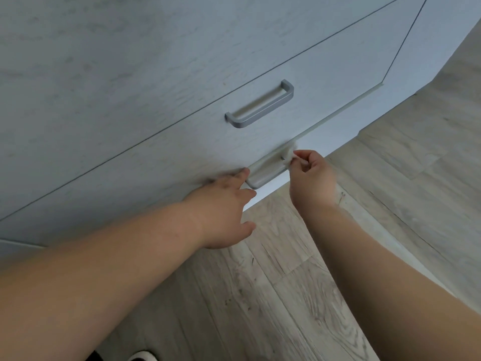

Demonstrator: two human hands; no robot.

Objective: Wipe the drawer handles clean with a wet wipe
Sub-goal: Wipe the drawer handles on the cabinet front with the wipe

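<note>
Grey wood-grain drawer fronts [182, 82] fill the upper frame, pale plank floor [286, 282] below and to the rt. Upper handle [260, 105], grey metal bar, sits untouched on the middle drawer. Lower handle [265, 171] is on the bottom drawer, right under the other one. Right hand [311, 175] pinches a white wet wipe [287, 156] btwn thumb and fingertips, wipe bunched against the rt end of the lower handle, other fingers curled in. Left hand [223, 209] has fingers mostly straight, tips touching the drawer front at the handle's lt end, holding nothing. Motion blur around the lower handle and wipe. Dark-and-white shoe [140, 356] partly visible at the bottom edge.
</note>
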